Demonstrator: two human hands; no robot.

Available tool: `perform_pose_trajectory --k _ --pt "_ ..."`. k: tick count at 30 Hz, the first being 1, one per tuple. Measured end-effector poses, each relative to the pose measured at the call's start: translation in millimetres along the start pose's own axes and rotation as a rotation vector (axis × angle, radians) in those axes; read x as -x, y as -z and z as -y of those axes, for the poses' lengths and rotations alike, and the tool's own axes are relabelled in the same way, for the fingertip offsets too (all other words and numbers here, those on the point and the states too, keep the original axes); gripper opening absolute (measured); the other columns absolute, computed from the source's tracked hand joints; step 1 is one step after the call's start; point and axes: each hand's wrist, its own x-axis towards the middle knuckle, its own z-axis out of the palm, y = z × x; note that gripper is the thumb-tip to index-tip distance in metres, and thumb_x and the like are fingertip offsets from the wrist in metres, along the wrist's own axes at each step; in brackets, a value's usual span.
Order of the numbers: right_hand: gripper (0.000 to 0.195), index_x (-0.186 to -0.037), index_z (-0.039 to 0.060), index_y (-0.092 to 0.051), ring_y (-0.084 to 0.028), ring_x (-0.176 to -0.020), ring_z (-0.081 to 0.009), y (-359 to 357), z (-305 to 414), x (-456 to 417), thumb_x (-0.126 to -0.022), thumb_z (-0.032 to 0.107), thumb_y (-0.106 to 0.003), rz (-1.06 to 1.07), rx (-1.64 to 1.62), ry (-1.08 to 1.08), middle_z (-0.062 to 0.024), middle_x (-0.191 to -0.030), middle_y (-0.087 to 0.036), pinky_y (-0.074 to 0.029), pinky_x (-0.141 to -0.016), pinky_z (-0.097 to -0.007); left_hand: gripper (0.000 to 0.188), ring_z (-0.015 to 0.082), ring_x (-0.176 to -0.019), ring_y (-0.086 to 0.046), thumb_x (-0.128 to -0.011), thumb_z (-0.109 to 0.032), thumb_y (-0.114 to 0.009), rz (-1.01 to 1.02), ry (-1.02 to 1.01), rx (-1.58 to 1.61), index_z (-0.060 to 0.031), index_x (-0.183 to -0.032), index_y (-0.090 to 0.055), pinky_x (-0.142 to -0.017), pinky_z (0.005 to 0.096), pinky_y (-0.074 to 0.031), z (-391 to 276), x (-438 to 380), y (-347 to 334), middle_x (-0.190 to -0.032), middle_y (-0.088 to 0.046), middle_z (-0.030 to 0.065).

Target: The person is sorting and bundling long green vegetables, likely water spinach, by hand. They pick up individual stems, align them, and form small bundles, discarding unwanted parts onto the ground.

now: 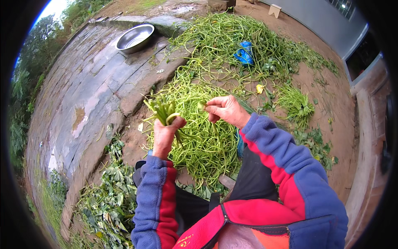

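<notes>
My left hand (166,132) is closed around a bunch of green stalks (161,110), their cut ends pointing up and away from me. To its right, my right hand (227,109) pinches a single green stem (220,137) between thumb and fingers. That stem hangs down from the hand, and a blurred pale green tip shows at the fingertips. Below both hands, a large heap of loose stems (199,155) covers the ground between my legs. Most of these stems look stripped of leaves.
Beyond the heap lies a bigger pile of leafy vines (217,34) with a blue plastic bag (245,53) on it. A tied bundle of stems (297,105) rests at right. Discarded leaves (108,199) lie at lower left. A metal basin (135,39) sits on wet paving; a small wooden stool (275,10) stands behind.
</notes>
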Motion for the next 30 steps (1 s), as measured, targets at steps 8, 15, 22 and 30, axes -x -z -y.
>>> perform_pose_trajectory --k 8,15,22,30 --pt "0.012 -0.069 0.001 -0.055 -0.042 -0.049 -0.0007 -42.6 -7.2 9.7 -0.071 0.011 -0.062 -0.218 0.156 0.126 0.0026 -0.054 -0.052 -0.035 -0.043 -0.0172 0.018 0.0101 -0.049 -0.049 -0.072 -0.017 -0.063 -0.034 0.095 0.28 -0.0038 -0.078 -0.052 -0.044 0.0215 -0.039 9.0 16.0 -13.4 -0.059 -0.051 0.0022" --pt "0.013 -0.069 0.0021 -0.057 -0.048 -0.044 -0.0091 -67.0 -31.3 14.8 -0.067 0.014 -0.062 -0.284 0.418 0.167 -0.0043 -0.052 -0.054 -0.04 -0.044 -0.0243 0.027 0.0105 -0.058 -0.051 -0.069 -0.018 -0.066 -0.02 0.199 0.43 -0.0025 -0.086 -0.053 -0.052 0.0206 -0.043 35.1 17.0 -20.9 -0.07 -0.055 0.0016" --pt "0.008 -0.072 0.0009 -0.056 -0.048 -0.055 -0.0065 -56.8 -61.0 5.5 -0.071 0.009 -0.059 -0.077 0.345 0.23 -0.0008 -0.06 -0.054 -0.041 -0.051 -0.0219 0.015 0.017 -0.062 -0.057 -0.071 -0.006 -0.058 -0.067 0.309 0.434 -0.0004 -0.084 -0.053 -0.058 0.0282 -0.047 49.9 4.9 -8.4 -0.072 -0.058 0.0087" --pt "0.015 -0.078 -0.0001 -0.058 -0.051 -0.048 -0.0079 19.0 -168.1 -29.2 -0.077 0.01 -0.047 -0.515 0.149 -0.327 -0.004 -0.061 -0.057 -0.042 -0.045 -0.0209 0.008 0.0151 -0.042 -0.05 -0.073 -0.005 -0.055 -0.146 0.305 0.298 -0.0004 -0.076 -0.049 -0.04 0.0258 -0.045 55.2 -31.4 13.8 -0.054 -0.048 0.0039"
